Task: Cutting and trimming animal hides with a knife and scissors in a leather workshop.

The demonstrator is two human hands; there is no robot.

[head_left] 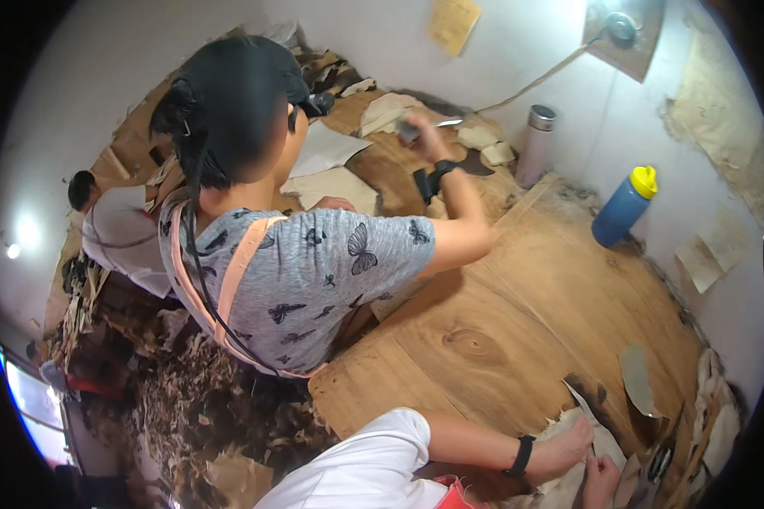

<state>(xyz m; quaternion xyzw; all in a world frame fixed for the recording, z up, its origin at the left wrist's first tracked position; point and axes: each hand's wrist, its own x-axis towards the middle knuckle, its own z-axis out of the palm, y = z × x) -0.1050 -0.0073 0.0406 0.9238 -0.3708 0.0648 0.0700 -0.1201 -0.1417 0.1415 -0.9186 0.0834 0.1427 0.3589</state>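
Left forearm [475,440] stretched rightward, left hand [564,450] with fingers curled, right hand [601,483] near it, partly in view

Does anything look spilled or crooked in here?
Yes. Ragged brown scraps lie heaped loosely left of the wooden table, looking spilled, though that may be normal here. A pale sheet on the right-hand wall hangs askew. The blue bottle seems to lean, but wide-angle bending may cause that.
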